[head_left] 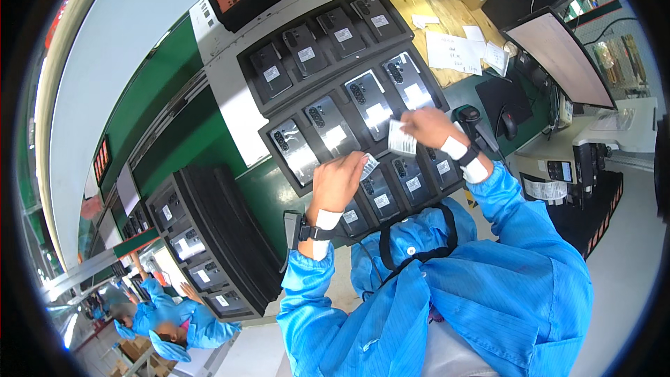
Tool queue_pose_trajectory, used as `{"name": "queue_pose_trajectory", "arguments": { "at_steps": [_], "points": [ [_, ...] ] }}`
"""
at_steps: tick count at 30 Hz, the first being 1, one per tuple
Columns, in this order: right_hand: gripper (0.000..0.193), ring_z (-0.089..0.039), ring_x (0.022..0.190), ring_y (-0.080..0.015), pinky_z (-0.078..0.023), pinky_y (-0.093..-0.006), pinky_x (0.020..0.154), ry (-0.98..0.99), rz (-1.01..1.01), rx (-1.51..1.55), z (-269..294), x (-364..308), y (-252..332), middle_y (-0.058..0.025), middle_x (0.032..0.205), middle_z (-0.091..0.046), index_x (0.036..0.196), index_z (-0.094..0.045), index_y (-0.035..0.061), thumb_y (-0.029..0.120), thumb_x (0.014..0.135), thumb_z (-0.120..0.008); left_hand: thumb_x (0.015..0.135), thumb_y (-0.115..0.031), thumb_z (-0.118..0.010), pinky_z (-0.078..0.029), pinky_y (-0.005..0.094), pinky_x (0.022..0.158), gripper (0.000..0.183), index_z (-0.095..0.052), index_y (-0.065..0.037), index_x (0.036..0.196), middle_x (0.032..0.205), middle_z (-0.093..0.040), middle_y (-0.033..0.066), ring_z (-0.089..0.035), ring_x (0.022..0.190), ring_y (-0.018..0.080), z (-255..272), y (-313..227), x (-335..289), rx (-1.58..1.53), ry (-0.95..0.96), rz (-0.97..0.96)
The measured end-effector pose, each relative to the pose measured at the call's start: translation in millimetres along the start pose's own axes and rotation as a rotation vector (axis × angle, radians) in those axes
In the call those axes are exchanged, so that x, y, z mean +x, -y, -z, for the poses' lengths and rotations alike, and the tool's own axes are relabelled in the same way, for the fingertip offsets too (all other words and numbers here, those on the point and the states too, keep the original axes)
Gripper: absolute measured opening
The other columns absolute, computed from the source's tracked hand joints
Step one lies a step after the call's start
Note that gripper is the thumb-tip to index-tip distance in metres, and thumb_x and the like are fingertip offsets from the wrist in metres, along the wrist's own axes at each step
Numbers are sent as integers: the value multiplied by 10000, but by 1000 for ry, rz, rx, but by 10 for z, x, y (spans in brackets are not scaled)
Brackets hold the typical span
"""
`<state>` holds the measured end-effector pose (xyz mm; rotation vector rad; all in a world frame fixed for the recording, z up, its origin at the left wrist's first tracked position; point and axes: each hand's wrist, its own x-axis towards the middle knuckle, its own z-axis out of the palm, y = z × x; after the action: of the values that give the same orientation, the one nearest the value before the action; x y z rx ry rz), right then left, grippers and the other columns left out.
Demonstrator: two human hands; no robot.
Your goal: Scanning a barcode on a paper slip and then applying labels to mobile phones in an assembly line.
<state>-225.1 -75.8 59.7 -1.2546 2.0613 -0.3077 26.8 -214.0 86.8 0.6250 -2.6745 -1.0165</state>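
Observation:
My left hand pinches a small white printed label over the near edge of the middle phone tray. To the right, my right hand is closed on a strip of white printed labels, above the same tray. Under my hands, silvery phones lie back up in black foam slots, among them one phone at the left and another phone beside it. The nearer tray holds more phones with white labels, such as a phone by my left wrist. My sleeves are blue, with bands at both wrists.
Another black tray of labelled phones lies beyond. Stacked trays stand at the left. A barcode scanner, mouse, monitor and label printer are at the right. Other people in blue work at the lower left.

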Motion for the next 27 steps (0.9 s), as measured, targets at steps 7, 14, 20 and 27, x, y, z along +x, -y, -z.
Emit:
{"name": "queue_pose_trajectory", "arguments": {
  "at_steps": [7,14,20,27],
  "points": [
    [266,-674,793,-112,-556,-297,697,-197,20,720,-277,237,-199,-57,904,-740,1222,-694,1,124,986,-708,984,-229,-651,-415,490,1101,221,-733,-43,1070,1154,-736,135,-646,1213,309,-335,832,476,71,112,-233],
    [209,-659,691,-91,-516,-226,615,-368,-71,914,-542,485,-6,-33,974,-705,1180,-694,47,169,1011,-699,968,-192,-647,-312,528,1199,195,-729,-51,1075,1153,-725,100,-608,1274,270,-192,927,632,70,315,-235],
    [289,-727,962,-157,-550,-254,673,-106,54,1021,-762,931,528,-64,1235,-659,1316,-663,69,221,1084,-580,948,-155,-661,-333,525,1185,152,-723,-30,1009,1120,-717,69,-613,1261,261,114,850,304,-27,132,-257],
    [355,-513,1363,-409,-442,-518,1103,-555,437,71,-733,801,695,-124,1431,-589,1351,-654,93,177,1009,-611,963,-151,-654,-318,514,1203,146,-728,-27,987,1170,-714,60,-585,1324,256,152,903,135,-53,81,-203]
  ]
}}
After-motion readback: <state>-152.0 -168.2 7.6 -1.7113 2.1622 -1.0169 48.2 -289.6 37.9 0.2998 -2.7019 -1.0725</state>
